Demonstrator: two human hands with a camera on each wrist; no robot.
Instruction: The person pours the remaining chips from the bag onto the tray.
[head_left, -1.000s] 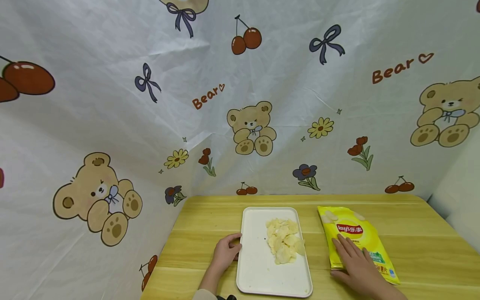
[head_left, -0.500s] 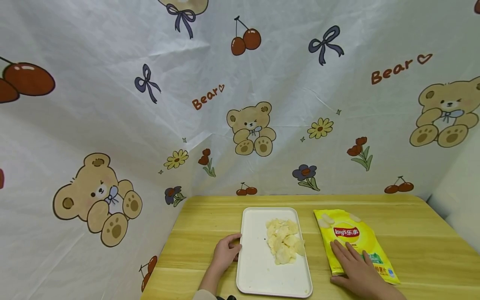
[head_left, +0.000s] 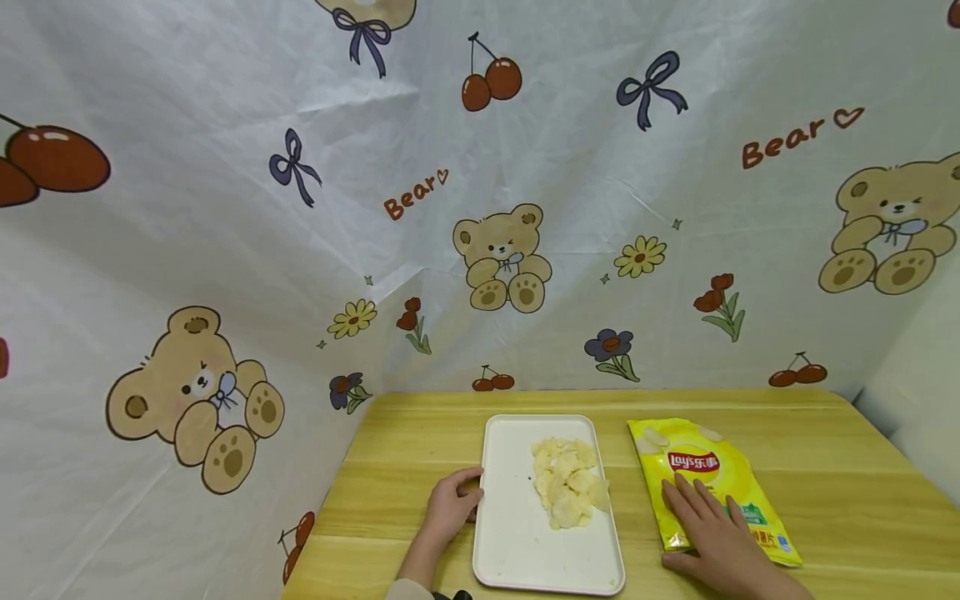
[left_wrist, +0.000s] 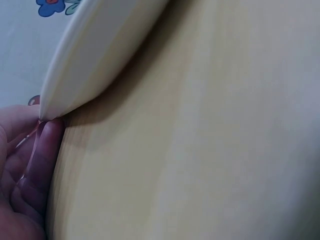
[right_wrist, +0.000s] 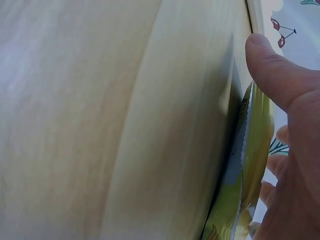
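Observation:
A white rectangular tray [head_left: 506, 533] lies on the wooden table, with a heap of potato chips [head_left: 567, 487] on its right half. My left hand [head_left: 452, 502] holds the tray's left edge; in the left wrist view its fingers [left_wrist: 50, 137] meet at the rim, one of them under it. To the right of the tray, a yellow Lay's chip bag [head_left: 663, 446] lies flat and slightly slanted. My right hand [head_left: 712, 533] rests across the bag's lower half, fingers extended and thumb out to the left. Seen from the right wrist, the bag's crimped edge [right_wrist: 244, 155] runs beneath that hand.
The table [head_left: 847, 467] is light wood grain. Behind it and to the left hangs a white cloth [head_left: 570, 167] printed with bears, bows, cherries and flowers. A few crumbs dot the tray.
Between the first frame and the middle one, the chip bag shifts slightly left and toward me, under my right hand. Since then almost nothing moves; my left hand and the tray stay put.

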